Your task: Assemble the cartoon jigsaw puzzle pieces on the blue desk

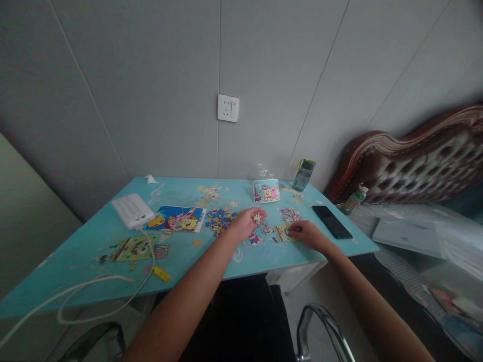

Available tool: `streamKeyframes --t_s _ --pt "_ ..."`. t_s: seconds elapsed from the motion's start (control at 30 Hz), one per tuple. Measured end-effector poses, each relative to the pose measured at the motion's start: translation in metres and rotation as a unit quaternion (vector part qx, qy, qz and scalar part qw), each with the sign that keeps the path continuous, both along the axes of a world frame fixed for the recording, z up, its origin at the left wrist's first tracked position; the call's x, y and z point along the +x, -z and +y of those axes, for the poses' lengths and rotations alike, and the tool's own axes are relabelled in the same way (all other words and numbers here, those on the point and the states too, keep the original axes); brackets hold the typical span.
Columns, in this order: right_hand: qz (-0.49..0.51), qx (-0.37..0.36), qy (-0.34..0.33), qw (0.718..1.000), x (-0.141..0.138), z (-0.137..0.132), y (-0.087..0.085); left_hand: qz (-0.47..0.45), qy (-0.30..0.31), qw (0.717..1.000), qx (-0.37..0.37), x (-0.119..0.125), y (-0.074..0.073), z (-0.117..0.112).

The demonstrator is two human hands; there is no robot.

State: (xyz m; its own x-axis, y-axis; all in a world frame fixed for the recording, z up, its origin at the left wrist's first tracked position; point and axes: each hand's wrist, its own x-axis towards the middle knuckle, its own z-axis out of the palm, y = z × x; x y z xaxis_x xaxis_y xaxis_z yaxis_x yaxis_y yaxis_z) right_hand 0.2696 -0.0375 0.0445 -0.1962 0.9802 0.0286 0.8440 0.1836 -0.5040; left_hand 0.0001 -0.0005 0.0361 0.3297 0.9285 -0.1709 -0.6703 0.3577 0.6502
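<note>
My left hand [249,222] is half curled, palm up, around a few small jigsaw puzzle pieces [257,218]. Just left of it spreads a heap of loose, mostly blue puzzle pieces [219,221]. My right hand [305,233] rests at a joined yellow puzzle section [282,233], its fingers pinched together at the right end; what they hold is too small to make out. Between the hands lie more pieces and a blue and red joined part [256,239]. A pile of pinkish pieces [290,215] sits beyond my right hand.
A cartoon picture card [266,191] stands at the back, near a water bottle [304,175]. A phone [332,221] lies on the right. Leftward are a printed cartoon sheet [177,218] and a white power bank [133,210] whose cable [153,246] hangs over the table's front edge.
</note>
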Motion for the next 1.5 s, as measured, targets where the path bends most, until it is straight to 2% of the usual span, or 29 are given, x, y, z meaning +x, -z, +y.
streamKeyframes --t_s 0.1,0.27,0.43,0.7,0.87,1.1,1.5 --pt "0.015 -0.005 -0.011 1.000 -0.003 0.000 0.000 0.001 0.000 1.000 0.000 0.000 -0.001 -0.001" --pt "0.054 -0.018 -0.068 0.996 -0.017 0.002 0.000 0.003 0.004 1.000 -0.003 0.001 -0.001 -0.002" --pt "0.065 -0.024 -0.086 0.994 -0.027 0.010 0.001 0.003 0.016 1.000 -0.004 0.001 -0.002 -0.002" --pt "0.107 -0.015 -0.077 0.991 -0.035 0.010 -0.003 -0.001 0.036 0.999 -0.005 0.001 -0.001 -0.004" --pt "0.162 0.013 -0.100 0.982 -0.067 0.006 -0.008 0.003 0.050 0.999 -0.002 0.001 -0.004 -0.008" --pt "0.194 0.058 -0.079 0.976 -0.105 0.015 0.002 0.007 0.033 0.999 0.013 0.002 -0.007 -0.009" --pt "0.223 0.047 -0.065 0.972 -0.109 0.021 0.005 0.010 0.032 0.999 0.008 0.002 -0.012 -0.011"
